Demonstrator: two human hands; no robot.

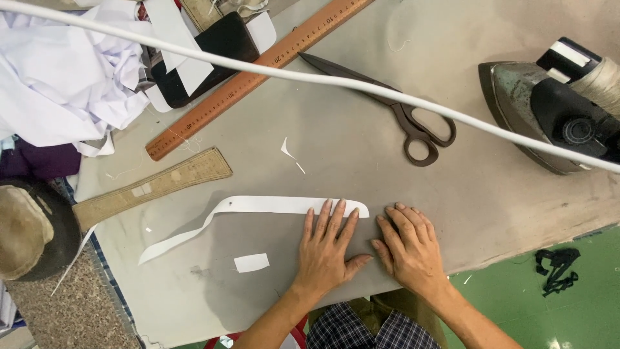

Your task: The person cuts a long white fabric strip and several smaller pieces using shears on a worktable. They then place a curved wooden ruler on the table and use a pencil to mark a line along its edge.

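Observation:
My left hand (327, 247) lies flat, fingers spread, on the right end of a long white curved fabric strip (258, 207) that runs left across the grey padded table (361, 148). My right hand (408, 249) rests flat on the table just to the right, fingers apart, beside the strip's end. Neither hand grips anything. A small white fabric scrap (251, 262) lies left of my left wrist.
Large dark scissors (394, 106) and a wooden ruler (258, 71) lie at the back. A heavy iron (555, 106) stands at the right. A white cord (323, 77) crosses the view. A brown pattern piece (152, 187) and a pile of white cloth (64, 77) lie left.

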